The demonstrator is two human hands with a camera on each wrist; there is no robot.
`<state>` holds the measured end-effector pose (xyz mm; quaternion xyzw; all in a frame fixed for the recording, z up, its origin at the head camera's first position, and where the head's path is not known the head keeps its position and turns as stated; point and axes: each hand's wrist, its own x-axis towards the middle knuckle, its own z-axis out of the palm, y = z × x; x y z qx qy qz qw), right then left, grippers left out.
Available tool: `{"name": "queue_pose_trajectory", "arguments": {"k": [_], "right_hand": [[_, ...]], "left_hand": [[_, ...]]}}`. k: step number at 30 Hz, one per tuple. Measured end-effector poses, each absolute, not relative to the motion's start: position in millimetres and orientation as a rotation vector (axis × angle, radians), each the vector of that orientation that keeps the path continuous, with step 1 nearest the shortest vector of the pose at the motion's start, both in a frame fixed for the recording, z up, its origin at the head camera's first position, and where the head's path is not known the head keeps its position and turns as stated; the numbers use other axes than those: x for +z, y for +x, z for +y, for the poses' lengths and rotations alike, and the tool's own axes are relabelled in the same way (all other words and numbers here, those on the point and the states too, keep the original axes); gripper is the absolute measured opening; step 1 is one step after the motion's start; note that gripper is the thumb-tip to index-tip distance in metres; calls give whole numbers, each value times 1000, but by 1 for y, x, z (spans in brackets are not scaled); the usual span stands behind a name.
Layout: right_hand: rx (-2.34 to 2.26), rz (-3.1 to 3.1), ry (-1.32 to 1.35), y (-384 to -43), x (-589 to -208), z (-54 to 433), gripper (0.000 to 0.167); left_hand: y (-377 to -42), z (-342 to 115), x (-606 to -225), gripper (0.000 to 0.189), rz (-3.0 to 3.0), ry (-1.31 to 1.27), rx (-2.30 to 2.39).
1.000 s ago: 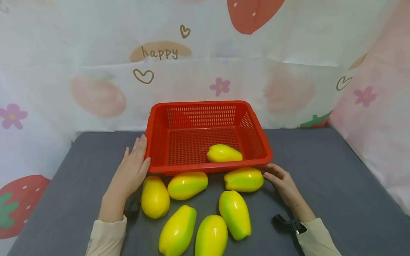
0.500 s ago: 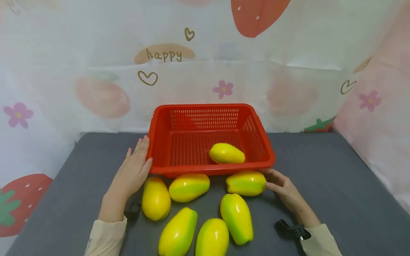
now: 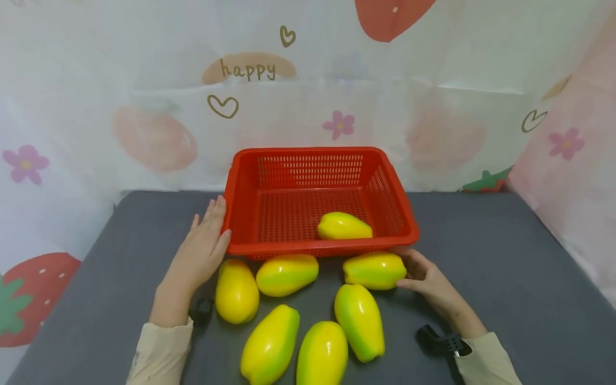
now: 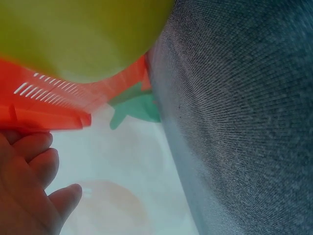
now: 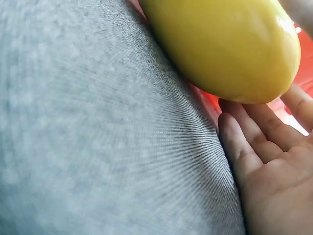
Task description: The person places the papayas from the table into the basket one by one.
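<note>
The right hand (image 3: 432, 279) curls round the yellow fruit (image 3: 374, 271) (just to its left).

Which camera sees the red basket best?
The head view: it shows the basket's rim and inside, with one fruit in it. The left wrist view shows only part of its slotted side; the right wrist view, just bits of red behind another fruit.

At mid-frame in the head view, the basket (image 3: 322, 247) is red, patterned with slots; the fruits (image 3: 359, 322) below are yellow, most shading into green. The lower cloth (image 3: 500, 278) is grey. The white backdrop (image 3: 385, 115) across the top bears pink flowers (image 3: 339, 125), gold heart outlines (image 3: 223, 107) and red strawberries (image 3: 40, 294). Sleeves (image 3: 161, 347) at bottom are beige.
</note>
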<state>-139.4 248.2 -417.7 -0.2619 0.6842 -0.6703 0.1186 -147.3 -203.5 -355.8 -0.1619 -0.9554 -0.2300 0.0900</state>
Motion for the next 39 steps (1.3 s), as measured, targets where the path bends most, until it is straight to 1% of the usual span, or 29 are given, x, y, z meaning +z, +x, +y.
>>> {"name": "queue_pose_trajectory", "arguments": {"k": [4, 14, 26, 31, 39], "right_hand": [[-1951, 1997, -789, -142, -416, 246, 55], [-1897, 2035, -730, -144, -416, 242, 61], [-1955, 2073, -690, -140, -411, 248, 55], [-1977, 2065, -657, -139, -409, 251, 53], [-2023, 2059, -634, -136, -407, 256, 48]], "left_hand": [[-148, -205, -355, 61, -2838, -480, -678], [-142, -209, -352, 62, -2856, -494, -546], [-147, -202, -348, 59, -2826, -493, -503], [-146, -202, -347, 56, -2831, -486, -479], [-143, -201, -347, 56, -2865, -481, -485]]}}
